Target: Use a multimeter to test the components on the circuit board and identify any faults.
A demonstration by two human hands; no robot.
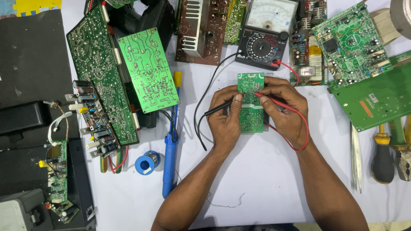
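I see both probes already on the small green board (250,102), meter (263,45) at twelve o'clock. Left hand (224,122) fingers pinch the black probe (219,108); right hand (284,109) fingers pinch the red probe (274,102). Probing looks underway, not finished.

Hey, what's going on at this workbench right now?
A person is probing a small green circuit board on the white table. The left hand holds the black probe and the right hand holds the red probe, both tips on the board. Their leads run to an analog multimeter just behind. Other boards, a blue soldering iron and pliers lie around.
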